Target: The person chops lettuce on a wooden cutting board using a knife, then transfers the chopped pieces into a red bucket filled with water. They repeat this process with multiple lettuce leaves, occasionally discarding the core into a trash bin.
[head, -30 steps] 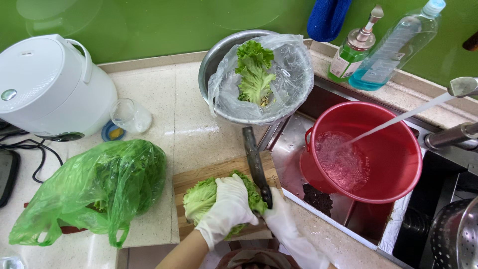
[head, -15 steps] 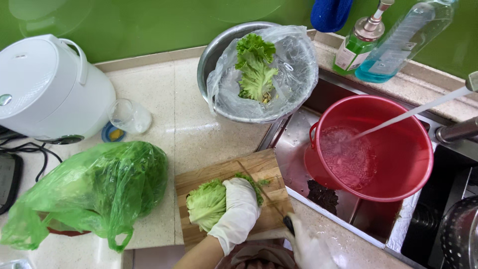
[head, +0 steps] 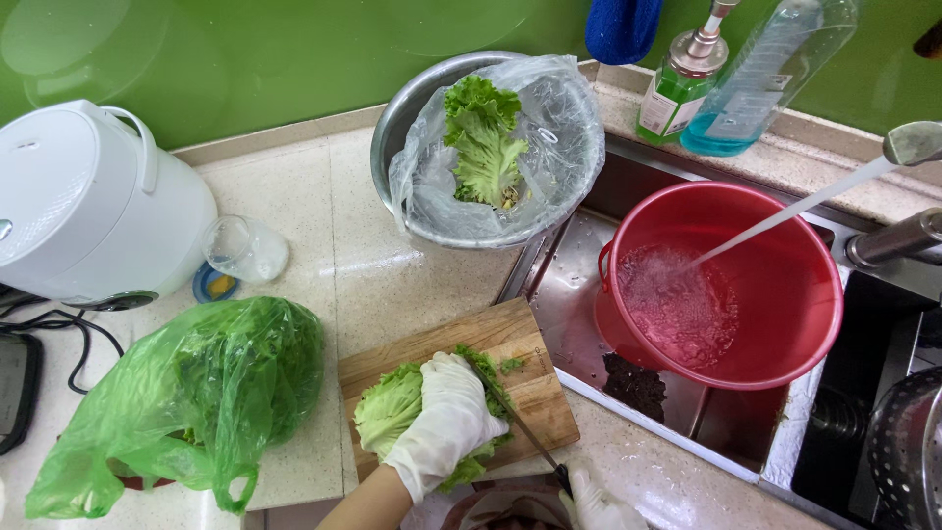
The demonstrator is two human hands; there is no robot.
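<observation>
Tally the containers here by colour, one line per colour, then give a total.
Red: 1, the bucket in the sink.
Silver: 1, the metal bowl lined with clear plastic.
Green: 1, the plastic bag on the counter.
White: 1, the rice cooker.
Total: 4

A home kitchen: sink (head: 589,294), rice cooker (head: 93,201), cutting board (head: 491,339).

Open counter (head: 324,226) beyond the cutting board (head: 510,339), hemmed by green bag (head: 186,402) left, steel bowl (head: 412,118) far, red bucket (head: 775,285) in sink right, rice cooker (head: 88,206) far left.
</observation>
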